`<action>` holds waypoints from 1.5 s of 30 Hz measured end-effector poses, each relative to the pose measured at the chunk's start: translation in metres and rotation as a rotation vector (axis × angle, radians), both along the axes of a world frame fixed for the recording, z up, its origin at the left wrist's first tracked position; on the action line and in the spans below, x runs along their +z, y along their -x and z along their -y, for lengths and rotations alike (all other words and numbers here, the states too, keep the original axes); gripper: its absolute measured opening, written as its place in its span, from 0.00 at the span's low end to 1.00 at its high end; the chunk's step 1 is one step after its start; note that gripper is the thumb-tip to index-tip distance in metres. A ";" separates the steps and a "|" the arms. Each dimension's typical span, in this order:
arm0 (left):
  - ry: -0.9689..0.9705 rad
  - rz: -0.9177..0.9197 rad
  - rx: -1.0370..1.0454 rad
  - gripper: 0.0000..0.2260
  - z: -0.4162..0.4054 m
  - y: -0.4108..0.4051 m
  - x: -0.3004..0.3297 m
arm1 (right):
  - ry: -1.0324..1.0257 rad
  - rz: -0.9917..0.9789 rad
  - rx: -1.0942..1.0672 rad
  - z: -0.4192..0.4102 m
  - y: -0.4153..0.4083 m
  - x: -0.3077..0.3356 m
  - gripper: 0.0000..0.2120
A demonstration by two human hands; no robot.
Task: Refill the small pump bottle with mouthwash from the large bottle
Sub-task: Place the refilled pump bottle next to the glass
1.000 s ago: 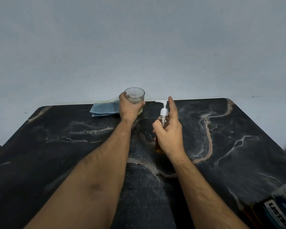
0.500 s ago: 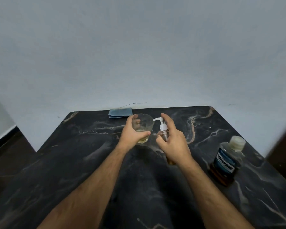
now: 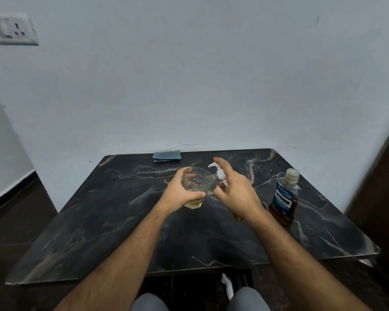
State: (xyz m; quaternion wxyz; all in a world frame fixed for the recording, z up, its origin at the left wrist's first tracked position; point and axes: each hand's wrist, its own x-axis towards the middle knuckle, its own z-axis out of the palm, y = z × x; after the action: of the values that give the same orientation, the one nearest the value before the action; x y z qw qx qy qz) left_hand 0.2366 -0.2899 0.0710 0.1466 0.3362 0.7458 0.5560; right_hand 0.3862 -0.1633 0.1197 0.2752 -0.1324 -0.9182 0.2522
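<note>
So we've got our left hand (image 3: 180, 194) wrapped around a clear glass (image 3: 197, 187) with a bit of yellowish liquid in the bottom, and our right hand (image 3: 236, 194) gripping the small pump bottle (image 3: 220, 178), index finger up by the white pump head. Nozzle points left, toward the glass rim. Most of the bottle body is hidden behind the hand, so we can't tell how full it is.

The large bottle (image 3: 284, 196) stands capped on the dark marble table (image 3: 99, 221), just right of our right wrist.

Main worry: that wrist is close to the big bottle, so a sloppy swing right could knock it over. Also, pumping while the nozzle isn't over the glass would probably squirt onto the table.
</note>
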 end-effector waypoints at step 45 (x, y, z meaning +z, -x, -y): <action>0.043 -0.008 -0.035 0.39 0.006 -0.010 0.014 | -0.106 0.042 -0.050 0.007 0.006 -0.003 0.26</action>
State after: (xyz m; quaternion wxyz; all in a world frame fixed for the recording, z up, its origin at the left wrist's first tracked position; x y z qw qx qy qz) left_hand 0.2468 -0.2957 0.0849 0.1603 0.3482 0.7523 0.5359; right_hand 0.3799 -0.1701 0.1163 0.2688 -0.1460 -0.9322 0.1934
